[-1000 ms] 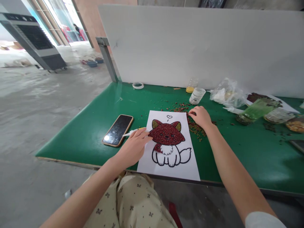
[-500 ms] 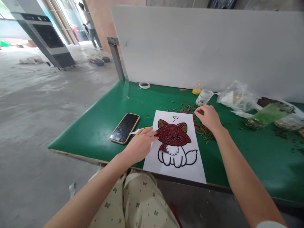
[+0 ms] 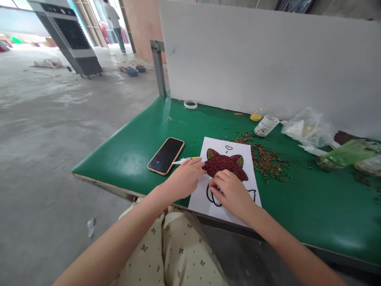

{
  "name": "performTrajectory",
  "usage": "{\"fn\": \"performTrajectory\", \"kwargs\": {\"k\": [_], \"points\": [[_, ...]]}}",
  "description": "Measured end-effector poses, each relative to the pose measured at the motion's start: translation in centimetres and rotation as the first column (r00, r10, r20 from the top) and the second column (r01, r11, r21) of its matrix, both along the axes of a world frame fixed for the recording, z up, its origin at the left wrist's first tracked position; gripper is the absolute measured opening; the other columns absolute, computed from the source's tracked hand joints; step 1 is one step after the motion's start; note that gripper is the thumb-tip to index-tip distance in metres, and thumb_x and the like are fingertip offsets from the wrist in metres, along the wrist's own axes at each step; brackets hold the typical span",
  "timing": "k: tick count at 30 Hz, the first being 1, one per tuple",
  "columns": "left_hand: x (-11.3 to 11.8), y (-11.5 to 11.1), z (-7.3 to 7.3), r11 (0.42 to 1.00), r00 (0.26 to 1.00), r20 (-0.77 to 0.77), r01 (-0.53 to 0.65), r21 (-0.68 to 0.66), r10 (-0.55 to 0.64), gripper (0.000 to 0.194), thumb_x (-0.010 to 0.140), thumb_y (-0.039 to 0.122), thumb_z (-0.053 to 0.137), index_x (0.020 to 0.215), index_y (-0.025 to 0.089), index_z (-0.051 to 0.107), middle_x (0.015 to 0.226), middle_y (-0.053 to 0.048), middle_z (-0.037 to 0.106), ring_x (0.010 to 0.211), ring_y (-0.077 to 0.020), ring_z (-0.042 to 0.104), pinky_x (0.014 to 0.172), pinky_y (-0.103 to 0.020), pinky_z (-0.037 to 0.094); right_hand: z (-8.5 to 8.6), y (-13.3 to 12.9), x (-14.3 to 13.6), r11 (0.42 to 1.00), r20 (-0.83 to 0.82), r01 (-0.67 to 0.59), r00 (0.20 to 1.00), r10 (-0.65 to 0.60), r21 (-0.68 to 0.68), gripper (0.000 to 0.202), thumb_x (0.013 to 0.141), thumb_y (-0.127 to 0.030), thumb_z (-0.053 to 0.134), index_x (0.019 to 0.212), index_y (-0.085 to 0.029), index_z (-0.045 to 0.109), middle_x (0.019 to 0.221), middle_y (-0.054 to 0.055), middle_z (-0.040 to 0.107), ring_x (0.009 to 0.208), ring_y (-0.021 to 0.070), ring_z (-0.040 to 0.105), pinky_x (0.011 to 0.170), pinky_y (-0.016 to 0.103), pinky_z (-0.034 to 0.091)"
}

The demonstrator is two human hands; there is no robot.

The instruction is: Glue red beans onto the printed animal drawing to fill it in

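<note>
A sheet of white paper (image 3: 198, 198) with a cartoon fox drawing lies at the table's front edge. Small dark-red grains cover the fox's head (image 3: 222, 162), and yellow-green ones fill its ears. At the paper's left edge is my left hand (image 3: 186, 176), closed around a slim white glue tube (image 3: 181, 161) with a yellow part; its tip points left over the phone. My right hand (image 3: 229, 192) is over the fox's body, fingers pinched together. Whatever sits between those fingertips is too small to make out. The hand hides much of the body and lower face.
Left of the paper lies a phone (image 3: 166, 156). Loose red and green grains (image 3: 269, 163) spread to the right, below a tipped clear jar (image 3: 266, 126). Plastic bags (image 3: 309, 127), a green bag (image 3: 348, 154) and a tape roll (image 3: 190, 104) are also on the table. A person (image 3: 114, 24) stands far back.
My right hand has moved from the loose grains, left and down onto the fox's body. My left hand stays at the paper's edge. The whole view has shifted slightly.
</note>
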State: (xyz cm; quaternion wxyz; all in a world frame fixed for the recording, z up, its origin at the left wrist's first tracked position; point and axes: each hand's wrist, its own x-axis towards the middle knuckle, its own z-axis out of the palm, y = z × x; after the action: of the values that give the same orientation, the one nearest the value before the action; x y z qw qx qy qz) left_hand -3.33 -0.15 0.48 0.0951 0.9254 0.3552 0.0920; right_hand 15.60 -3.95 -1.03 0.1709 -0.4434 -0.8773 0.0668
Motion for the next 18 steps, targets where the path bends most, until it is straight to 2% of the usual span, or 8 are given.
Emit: {"fn": "performTrajectory", "kwargs": {"k": [5,11,15,18], "points": [[0.1,0.0,0.1,1.0,1.0,0.017,-0.013,-0.006,0.013,0.041,0.079,0.001,0.036,0.11,0.014,0.06,0.124,-0.011,0.056,0.127,-0.0238,0.04,0.104,-0.041,0.034,0.1,0.0,0.0,0.999,-0.062,0.025,0.998,-0.028,-0.042,0.011,0.085,-0.016,0.051,0.076,-0.02,0.057,0.081,0.004,0.058,0.082,0.0212,0.049,0.074,0.036,0.04],[0.1,-0.1,0.6,0.996,0.997,0.07,-0.012,-0.089,0.018,0.039,0.071,0.002,0.045,0.104,0.014,0.063,0.129,-0.012,0.052,0.13,-0.0271,0.036,0.106,-0.043,0.032,1.7,0.5,0.1,0.995,-0.263,0.048,0.962,-0.069,-0.087,0.011,0.084,-0.016,0.053,0.076,-0.021,0.057,0.081,0.003,0.06,0.082,0.0201,0.05,0.075,0.036,0.041],[0.5,-0.2,0.7,0.989,0.996,0.091,-0.011,-0.147,0.024,0.022,0.071,0.008,0.055,0.09,0.016,0.064,0.116,-0.01,0.056,0.121,-0.0277,0.043,0.101,-0.042,0.037,2.4,0.8,0.5,0.995,-0.287,0.077,0.954,-0.09,-0.059,0.011,0.084,-0.017,0.053,0.076,-0.022,0.058,0.081,0.004,0.06,0.084,0.0211,0.051,0.075,0.036,0.041],[1.0,-0.2,0.4,0.99,0.993,0.12,0.033,-0.135,-0.017,0.007,0.076,0.014,0.058,0.081,0.016,0.063,0.108,-0.009,0.057,0.112,-0.025,0.048,0.096,-0.039,0.039,2.4,1.0,0.9,0.993,-0.291,0.115,0.95,-0.115,-0.019,0.009,0.084,-0.017,0.053,0.078,-0.023,0.058,0.082,0.004,0.06,0.084,0.0221,0.051,0.076,0.038,0.041]]}}
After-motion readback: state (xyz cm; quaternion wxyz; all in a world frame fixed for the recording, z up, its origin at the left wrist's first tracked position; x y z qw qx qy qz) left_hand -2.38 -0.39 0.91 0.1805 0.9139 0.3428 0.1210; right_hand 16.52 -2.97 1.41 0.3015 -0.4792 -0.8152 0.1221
